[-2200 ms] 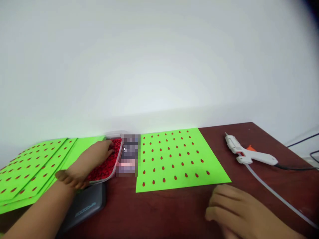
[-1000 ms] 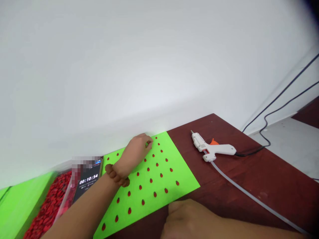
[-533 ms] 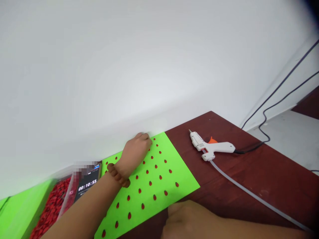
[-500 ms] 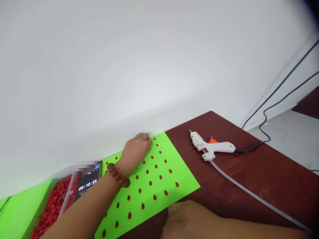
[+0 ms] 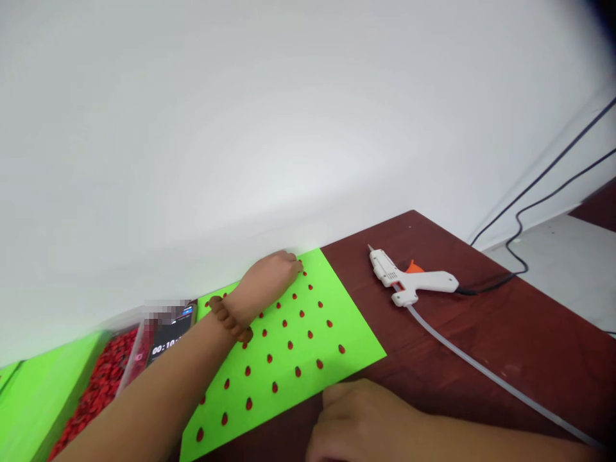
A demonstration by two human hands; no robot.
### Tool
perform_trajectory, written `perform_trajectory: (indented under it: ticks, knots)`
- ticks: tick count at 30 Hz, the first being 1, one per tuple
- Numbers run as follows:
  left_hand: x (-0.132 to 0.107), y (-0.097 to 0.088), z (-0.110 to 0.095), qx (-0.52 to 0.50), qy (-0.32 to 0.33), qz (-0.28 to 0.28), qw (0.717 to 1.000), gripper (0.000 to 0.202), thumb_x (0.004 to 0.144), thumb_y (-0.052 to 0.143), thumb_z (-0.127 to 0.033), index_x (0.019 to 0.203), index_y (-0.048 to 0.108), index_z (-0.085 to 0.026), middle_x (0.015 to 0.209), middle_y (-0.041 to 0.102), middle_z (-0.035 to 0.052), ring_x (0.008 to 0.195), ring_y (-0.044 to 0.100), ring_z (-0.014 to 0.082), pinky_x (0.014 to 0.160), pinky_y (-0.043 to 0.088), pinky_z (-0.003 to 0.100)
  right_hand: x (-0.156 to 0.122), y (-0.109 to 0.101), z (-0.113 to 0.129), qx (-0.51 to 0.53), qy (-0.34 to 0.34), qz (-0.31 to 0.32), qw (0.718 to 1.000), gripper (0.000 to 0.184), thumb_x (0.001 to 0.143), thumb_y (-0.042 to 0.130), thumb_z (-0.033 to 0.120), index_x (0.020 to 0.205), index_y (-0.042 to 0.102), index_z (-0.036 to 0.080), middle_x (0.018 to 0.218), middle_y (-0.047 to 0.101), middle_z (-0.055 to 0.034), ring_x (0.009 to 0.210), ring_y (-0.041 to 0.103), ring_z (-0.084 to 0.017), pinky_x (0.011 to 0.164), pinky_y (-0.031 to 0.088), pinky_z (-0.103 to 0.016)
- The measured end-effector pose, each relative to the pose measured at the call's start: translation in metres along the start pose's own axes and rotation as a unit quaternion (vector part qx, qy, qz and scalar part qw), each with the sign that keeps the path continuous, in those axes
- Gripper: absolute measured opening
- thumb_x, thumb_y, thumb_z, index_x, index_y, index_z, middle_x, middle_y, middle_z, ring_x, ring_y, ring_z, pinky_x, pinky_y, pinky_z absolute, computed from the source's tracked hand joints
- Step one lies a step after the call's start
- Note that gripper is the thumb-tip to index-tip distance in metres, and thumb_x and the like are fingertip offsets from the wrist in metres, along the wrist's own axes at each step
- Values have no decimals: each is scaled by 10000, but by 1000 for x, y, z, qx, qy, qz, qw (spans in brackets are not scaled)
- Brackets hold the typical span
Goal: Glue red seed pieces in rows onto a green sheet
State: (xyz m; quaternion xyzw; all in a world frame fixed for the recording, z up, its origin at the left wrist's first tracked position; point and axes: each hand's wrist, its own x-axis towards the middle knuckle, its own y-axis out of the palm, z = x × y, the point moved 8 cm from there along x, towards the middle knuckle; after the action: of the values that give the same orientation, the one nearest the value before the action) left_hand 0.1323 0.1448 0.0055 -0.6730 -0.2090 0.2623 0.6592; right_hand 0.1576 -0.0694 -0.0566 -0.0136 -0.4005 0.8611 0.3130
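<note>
A bright green sheet [image 5: 332, 308] lies on the dark red-brown table, with rows of small red-and-black ladybug pieces [image 5: 297, 371] on it. Over its far right corner, my left hand [image 5: 270, 282] has curled fingers, the tips touching down beside a ladybug piece; whatever they pinch is hidden. A brown beaded bracelet [image 5: 231, 321] circles that wrist. My right hand [image 5: 359, 417] rests closed on the table by the sheet's near edge, its fingertips out of sight.
A white glue gun [image 5: 409, 279] with an orange trigger and a long glue stick [image 5: 481, 366] lies on the right. Black cables [image 5: 522, 250] run off beyond it. To the left are a container of red pieces [image 5: 99, 391], a phone [image 5: 172, 330] showing a timer, and green sheets [image 5: 43, 404].
My left hand has shifted slightly right, closer to the sheet's far right corner. My right hand stays closed near the sheet's front edge. The view has tilted a little.
</note>
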Motion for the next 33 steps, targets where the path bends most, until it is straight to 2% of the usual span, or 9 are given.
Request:
perform_trajectory:
  ticks: [4,9,15,22,29,33]
  knots:
    - [7,-3,0,-12,-36,-27,999,264,1027,477,-193,972,736,-187,965,742,89,937,690,230,888,535,353,1,-2,2,11,0,4,1000,90,964,747,214,1029,796,253,769,797,57,666,636,-120,666,446,-254]
    - [21,-4,-2,-19,-103,-59,993,268,1027,469,-194,1043,736,-199,1018,767,91,921,694,231,835,520,347,2,-6,4,43,10,20,999,102,935,785,207,1031,785,240,787,802,68,687,654,-105,727,467,-249]
    - [24,-4,-3,-9,-156,-48,987,259,1004,486,-183,965,742,-184,1062,767,104,882,691,237,719,465,343,1,-13,8,61,10,27,998,119,922,778,168,1027,770,224,799,805,64,700,666,-98,737,465,-243]
    - [25,-4,-3,17,-188,-37,981,235,984,498,-178,886,711,-190,975,767,87,822,686,248,643,395,351,3,-17,11,59,6,38,998,116,924,776,161,1032,776,204,788,807,51,714,678,-107,733,461,-249]
    - [31,-5,-4,18,-196,-59,979,256,1031,492,-271,986,742,-245,1032,798,53,878,702,246,663,390,342,5,-15,11,50,3,40,998,135,961,740,179,1082,787,216,857,827,40,748,694,-109,736,462,-258]
    - [35,-2,-2,14,-197,-61,978,262,1035,497,-279,995,754,-245,1028,803,61,888,709,254,684,411,344,6,-11,11,38,-5,41,998,131,974,735,214,1093,788,229,868,827,38,751,696,-110,732,461,-266]
